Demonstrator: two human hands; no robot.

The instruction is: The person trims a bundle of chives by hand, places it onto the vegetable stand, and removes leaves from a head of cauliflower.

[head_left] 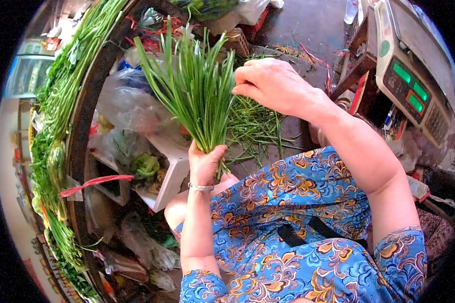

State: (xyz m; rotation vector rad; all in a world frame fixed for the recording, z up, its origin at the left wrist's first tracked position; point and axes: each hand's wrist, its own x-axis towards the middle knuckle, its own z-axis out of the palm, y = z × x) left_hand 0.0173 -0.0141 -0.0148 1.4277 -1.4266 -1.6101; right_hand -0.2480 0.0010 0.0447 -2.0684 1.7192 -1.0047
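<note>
A bunch of long, flat green leaves [197, 91] stands upright, fanned out at the top. My left hand [206, 162] is wrapped round its narrow lower end, with a bracelet at the wrist. To the right of the leaves is my right hand [268, 83], palm down, its fingers curled and pinched together at the bunch's right edge. Whatever those fingertips hold, if anything, is too small to make out. Beneath and behind the right hand, loose green trimmings [255, 129] lie in a heap on the dark floor.
Green vegetables [60, 116] line a curved shelf on the left. A white foam box [169, 174] and plastic bags [131, 101] sit below it. At the upper right is a scale [414, 76] with lit green digits. A red ribbon [97, 184] hangs at the left.
</note>
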